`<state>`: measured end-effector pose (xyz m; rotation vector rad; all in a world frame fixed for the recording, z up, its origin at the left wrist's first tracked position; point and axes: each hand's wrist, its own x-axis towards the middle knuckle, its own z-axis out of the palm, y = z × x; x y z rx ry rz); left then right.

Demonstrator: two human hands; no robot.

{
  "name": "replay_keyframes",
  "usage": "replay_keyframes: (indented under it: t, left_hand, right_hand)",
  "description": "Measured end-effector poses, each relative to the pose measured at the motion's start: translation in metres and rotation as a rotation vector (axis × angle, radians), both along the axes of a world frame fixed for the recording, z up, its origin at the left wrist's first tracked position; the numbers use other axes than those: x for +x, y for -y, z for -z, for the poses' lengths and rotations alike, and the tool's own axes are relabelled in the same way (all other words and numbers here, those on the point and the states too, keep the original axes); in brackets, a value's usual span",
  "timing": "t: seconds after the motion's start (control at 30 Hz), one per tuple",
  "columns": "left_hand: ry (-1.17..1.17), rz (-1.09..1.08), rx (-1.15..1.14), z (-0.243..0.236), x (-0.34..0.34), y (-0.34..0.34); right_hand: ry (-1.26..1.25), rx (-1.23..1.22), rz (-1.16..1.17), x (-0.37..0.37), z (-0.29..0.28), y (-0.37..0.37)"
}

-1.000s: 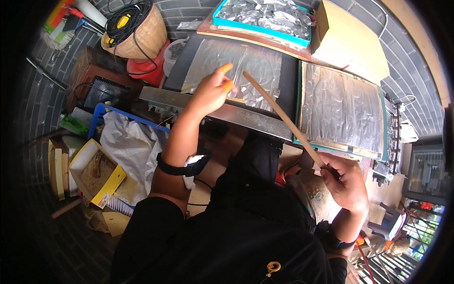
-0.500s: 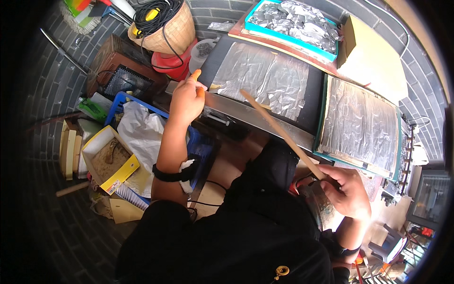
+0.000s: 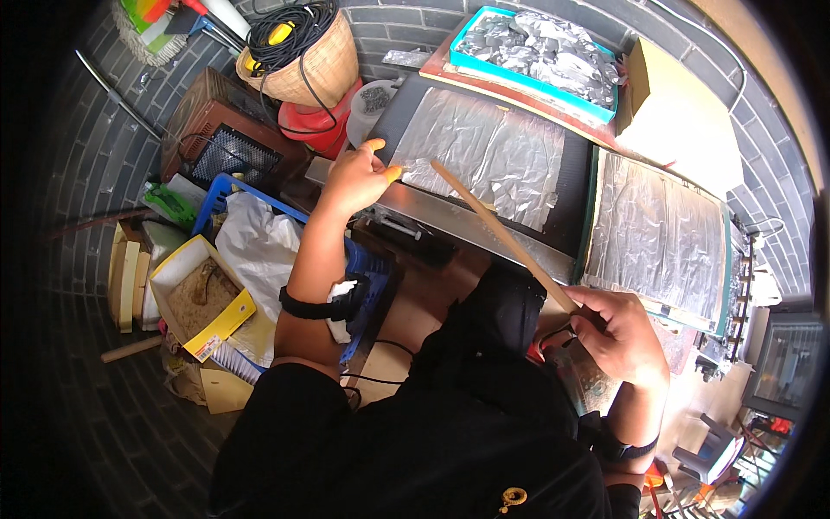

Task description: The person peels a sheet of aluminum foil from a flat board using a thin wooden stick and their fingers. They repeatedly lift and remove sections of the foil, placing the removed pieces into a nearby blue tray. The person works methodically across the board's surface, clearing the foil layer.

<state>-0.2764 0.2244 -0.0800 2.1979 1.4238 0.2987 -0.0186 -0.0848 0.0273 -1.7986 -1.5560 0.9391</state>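
Note:
My left hand (image 3: 359, 179), with orange covers on its fingertips, is at the near left edge of a wrinkled silver foil sheet (image 3: 484, 143). Its thumb and forefinger are apart, with nothing visible between them; the other fingers are partly hidden. The sheet lies on a black mat (image 3: 575, 164) on the worktable. In my right hand (image 3: 618, 337) is the lower end of a long, thin wooden stick (image 3: 497, 229). The stick slants up and left, its far tip over the foil; whether it touches is unclear.
A second wrinkled foil sheet (image 3: 661, 233) lies to the right. Behind, a blue tray (image 3: 534, 86) holds foil scraps beside an open cardboard box (image 3: 683, 121). At left are a wicker basket (image 3: 316, 69) of black cable, a blue crate (image 3: 223, 183) and a yellow-edged box (image 3: 229, 316).
My left hand has moved slightly right and down toward the foil, its forefinger and thumb now pointing right. My right hand and the stick have shifted a little up and left.

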Motion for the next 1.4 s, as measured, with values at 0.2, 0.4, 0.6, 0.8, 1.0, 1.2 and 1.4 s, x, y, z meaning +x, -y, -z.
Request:
replay_keyframes:
  t: [0.2,0.4,0.6,0.8,1.0,1.2,1.4]
  left_hand:
    - [0.309,-0.077,-0.16,0.018,0.0,-0.001]
    - [0.344,-0.127,-0.13,0.016,0.003,-0.001]
    - [0.255,-0.153,0.031,0.017,0.002,-0.004]
    - [-0.039,-0.175,0.129,-0.006,0.005,0.007]
    - [-0.003,-0.155,-0.063,-0.006,0.01,0.003]
    - [0.319,-0.166,-0.186,0.015,0.003,-0.003]
    - [0.222,-0.205,-0.107,0.009,0.004,0.0]
  right_hand:
    - [0.002,-0.005,0.015,-0.001,0.003,0.0]
    - [-0.006,0.045,0.008,-0.003,0.013,0.001]
    - [-0.021,-0.014,0.029,-0.006,0.013,0.002]
    - [-0.063,-0.016,0.029,-0.006,0.017,0.004]
    - [-0.108,-0.031,0.031,-0.007,0.017,0.003]
    - [-0.106,-0.028,0.022,-0.007,0.015,0.002]
    - [-0.087,-0.014,0.016,-0.008,0.014,0.001]
